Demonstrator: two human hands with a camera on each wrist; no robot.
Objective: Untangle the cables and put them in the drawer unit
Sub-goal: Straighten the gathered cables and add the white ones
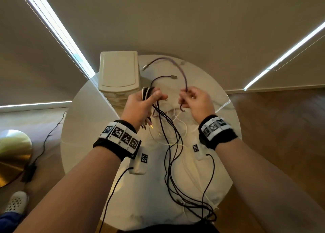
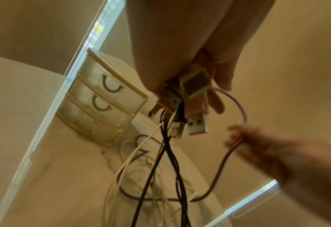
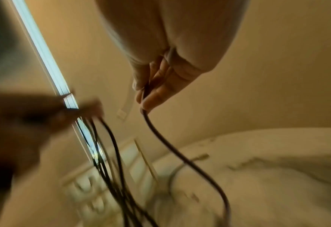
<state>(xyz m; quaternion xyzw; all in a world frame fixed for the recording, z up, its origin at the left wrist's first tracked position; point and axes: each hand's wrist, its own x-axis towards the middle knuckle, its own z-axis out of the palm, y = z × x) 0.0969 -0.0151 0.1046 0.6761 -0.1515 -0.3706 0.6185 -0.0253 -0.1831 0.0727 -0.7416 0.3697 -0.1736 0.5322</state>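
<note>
My left hand point(image 1: 146, 101) is raised over the round table and grips a bundle of cables point(image 1: 165, 125), with several USB plugs point(image 2: 188, 121) sticking out below the fist point(image 2: 190, 66). Black and white strands hang from it onto the tabletop. My right hand point(image 1: 190, 99) pinches a purple cable point(image 1: 182, 73) that arcs up and away toward the back of the table; in the right wrist view the fingers point(image 3: 153, 95) hold this cable point(image 3: 172, 147). The cream drawer unit point(image 1: 118, 71) stands behind my left hand, its drawers point(image 2: 100, 106) pushed in.
The white marble table point(image 1: 226, 109) carries a loose tangle of black cables point(image 1: 190, 203) near its front edge. A brass lamp base point(image 1: 12, 155) and its black cord point(image 1: 45, 139) sit on the wooden floor at the left. A white shoe point(image 1: 16, 202) shows at lower left.
</note>
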